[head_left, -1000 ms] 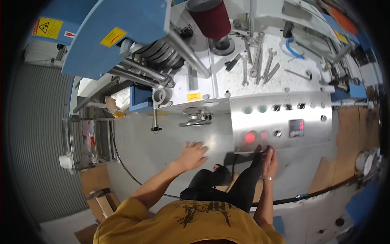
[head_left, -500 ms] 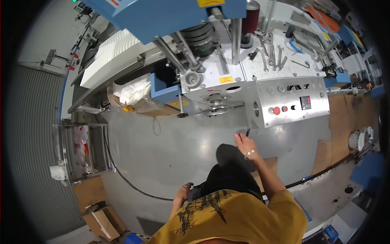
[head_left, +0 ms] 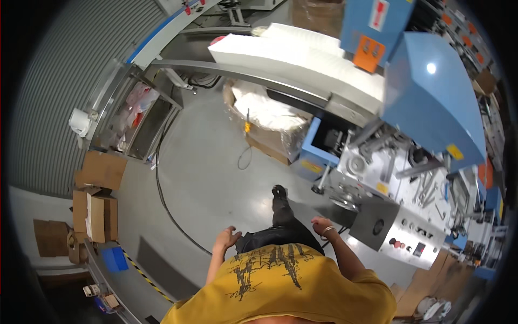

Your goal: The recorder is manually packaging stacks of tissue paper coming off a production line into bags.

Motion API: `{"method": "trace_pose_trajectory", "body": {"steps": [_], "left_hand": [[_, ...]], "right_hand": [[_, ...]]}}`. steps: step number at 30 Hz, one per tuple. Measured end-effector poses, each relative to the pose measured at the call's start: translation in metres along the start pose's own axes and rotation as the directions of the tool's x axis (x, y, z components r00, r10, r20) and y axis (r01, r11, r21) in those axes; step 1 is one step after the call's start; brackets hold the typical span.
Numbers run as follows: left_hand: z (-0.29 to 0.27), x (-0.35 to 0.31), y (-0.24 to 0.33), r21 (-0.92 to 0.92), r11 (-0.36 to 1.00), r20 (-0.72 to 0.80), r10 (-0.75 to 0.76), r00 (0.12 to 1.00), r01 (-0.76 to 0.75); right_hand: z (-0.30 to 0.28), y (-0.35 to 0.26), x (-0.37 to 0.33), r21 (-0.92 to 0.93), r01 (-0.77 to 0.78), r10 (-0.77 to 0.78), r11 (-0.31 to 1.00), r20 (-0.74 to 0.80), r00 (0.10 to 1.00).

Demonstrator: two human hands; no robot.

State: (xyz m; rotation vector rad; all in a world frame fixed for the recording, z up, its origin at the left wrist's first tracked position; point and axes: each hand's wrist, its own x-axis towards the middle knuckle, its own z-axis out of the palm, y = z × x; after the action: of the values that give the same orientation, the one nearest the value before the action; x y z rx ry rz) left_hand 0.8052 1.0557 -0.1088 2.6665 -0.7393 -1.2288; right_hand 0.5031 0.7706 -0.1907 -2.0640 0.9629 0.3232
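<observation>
My left hand (head_left: 226, 238) hangs beside my hip with its fingers spread, holding nothing. My right hand (head_left: 321, 225) swings at my right side with the fingers loosely curled and empty, a bracelet on the wrist. It is a short way from the grey metal control box (head_left: 402, 237) with red buttons on the blue machine (head_left: 431, 102). One leg in dark trousers steps forward over the grey floor (head_left: 210, 162).
A long white stack of sheets (head_left: 302, 59) lies on the machine's feeder. A cardboard box with white material (head_left: 270, 121) stands beneath it. A black cable (head_left: 167, 200) curves across the floor. Cardboard boxes (head_left: 97, 200) sit by the corrugated wall at left.
I have turned left and stepped back from the control box. My right hand came off the panel and dropped to my side. The left hand left the machine front.
</observation>
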Motion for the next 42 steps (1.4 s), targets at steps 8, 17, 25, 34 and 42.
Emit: {"method": "trace_pose_trajectory", "body": {"steps": [8, 17, 25, 34, 42], "left_hand": [[-0.157, 0.075, 0.048, -0.307, 0.952, -0.301, -0.095, 0.949, -0.002], [-0.257, 0.202, -0.017, -0.335, 0.940, -0.602, -0.268, 0.752, 0.067], [-0.556, 0.334, 0.116, 0.025, 0.874, -0.793, 0.313, 0.523, -0.485], [-0.585, 0.448, 0.296, 0.467, -0.072, 0.023, 0.997, -0.069, -0.881], [-0.568, 0.469, 0.350, 0.551, 0.278, -0.352, 0.932, 0.083, -0.787]], "right_hand": [[-0.134, -0.210, 0.145, -0.135, 0.312, -0.314, 0.940, 0.011, 0.949], [-0.246, -0.468, 0.266, -0.191, 0.722, -0.712, 0.665, -0.454, 0.535], [-0.278, -0.589, 0.404, -0.576, 0.392, -0.697, 0.717, -0.607, 0.383], [-0.268, -0.572, 0.422, -0.537, -0.091, -0.365, 0.839, -0.679, 0.637], [-0.267, -0.563, 0.406, -0.521, -0.059, -0.398, 0.851, -0.715, 0.575]]}}
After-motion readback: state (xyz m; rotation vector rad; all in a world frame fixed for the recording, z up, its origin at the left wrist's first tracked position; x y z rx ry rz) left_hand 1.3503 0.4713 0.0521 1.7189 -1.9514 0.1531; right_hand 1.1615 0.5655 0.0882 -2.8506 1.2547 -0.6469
